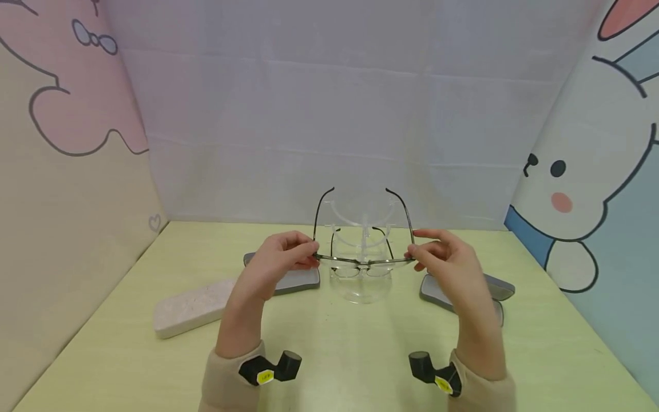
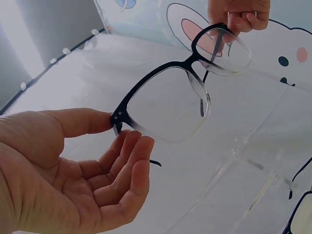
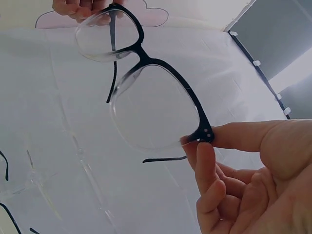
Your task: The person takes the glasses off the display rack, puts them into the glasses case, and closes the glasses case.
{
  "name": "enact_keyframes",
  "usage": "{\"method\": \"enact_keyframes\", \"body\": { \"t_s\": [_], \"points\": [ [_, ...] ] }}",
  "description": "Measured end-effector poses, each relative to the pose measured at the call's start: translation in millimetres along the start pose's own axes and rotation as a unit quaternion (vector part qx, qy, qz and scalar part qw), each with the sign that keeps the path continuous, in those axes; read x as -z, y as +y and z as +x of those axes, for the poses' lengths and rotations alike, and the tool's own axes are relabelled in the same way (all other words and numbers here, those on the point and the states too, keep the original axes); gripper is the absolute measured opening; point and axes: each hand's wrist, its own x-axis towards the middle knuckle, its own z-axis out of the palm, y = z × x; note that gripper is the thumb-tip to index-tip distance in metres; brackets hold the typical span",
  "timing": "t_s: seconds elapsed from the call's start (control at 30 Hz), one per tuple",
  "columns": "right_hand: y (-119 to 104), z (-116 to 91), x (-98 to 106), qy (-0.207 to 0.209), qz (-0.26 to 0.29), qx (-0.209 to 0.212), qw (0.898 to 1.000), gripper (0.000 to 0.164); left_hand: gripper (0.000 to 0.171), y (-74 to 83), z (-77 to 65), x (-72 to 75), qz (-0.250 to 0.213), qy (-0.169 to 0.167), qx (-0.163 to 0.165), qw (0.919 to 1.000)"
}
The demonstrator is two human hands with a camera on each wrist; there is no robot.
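Note:
A pair of eyeglasses (image 2: 134, 90), black along the top and clear below, is held up between both hands with its temples unfolded and pointing away. My left hand (image 1: 280, 257) pinches one outer corner of the frame between thumb and fingers. At the opposite corner my right hand (image 1: 445, 260) pinches the frame likewise. Just behind stands a clear plastic display stand (image 1: 364, 234). Lower on that stand sits a second pair of eyeglasses (image 1: 346, 272), its temples also unfolded. The held pair partly covers the stand in the head view.
A pale closed glasses case (image 1: 193, 309) lies on the table (image 1: 329, 366) at left. Behind my left hand is a grey case (image 1: 298, 280), partly hidden. Another grey case (image 1: 435, 292), also partly hidden, lies at right. A white curtain (image 1: 329, 114) hangs behind the table.

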Motion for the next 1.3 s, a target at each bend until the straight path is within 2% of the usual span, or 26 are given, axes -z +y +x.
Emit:
{"method": "enact_keyframes", "body": {
  "t_s": [0.17, 0.33, 0.5, 0.57, 0.63, 0.87, 1.07, 1.3],
  "points": [
    [3.5, 8.8, -4.4, 0.029, 0.097, 0.006, 0.995, 0.04, 0.024, -1.6, 7.7, -3.1, -0.039, 0.022, -0.017, 0.9988],
    [10.4, 17.0, -6.5, 0.05, 0.154, 0.041, 0.986, 0.03, 0.026, -4.0, 15.4, -8.4, -0.082, 0.042, -0.027, 0.9953],
    [15.0, 23.5, -8.1, 0.049, 0.235, 0.063, 0.969, 0.027, 0.029, -6.2, 19.4, -11.2, -0.124, 0.074, -0.036, 0.9888],
    [15.7, 25.2, -11.0, 0.06, 0.26, 0.069, 0.961, 0.027, 0.029, -6.5, 19.1, -12.4, -0.127, 0.087, -0.042, 0.9873],
    [16.9, 26.4, -14.4, 0.071, 0.27, 0.073, 0.958, 0.025, 0.03, -6.9, 18.1, -13.3, -0.122, 0.093, -0.05, 0.9869],
    [21.3, 28.3, -21.9, 0.077, 0.257, 0.098, 0.958, 0.026, 0.032, -5.5, 14.2, -14.9, -0.119, 0.128, -0.082, 0.9813],
    [20.7, 26.6, -23.4, 0.102, 0.284, 0.132, 0.944, 0.017, 0.031, -2.3, 13.1, -15.3, -0.133, 0.151, -0.101, 0.9744],
    [19.7, 25.5, -25.9, 0.092, 0.287, 0.198, 0.933, 0.016, 0.033, 0.1, 10.2, -12.5, -0.139, 0.169, -0.123, 0.9679]
  ]
}}
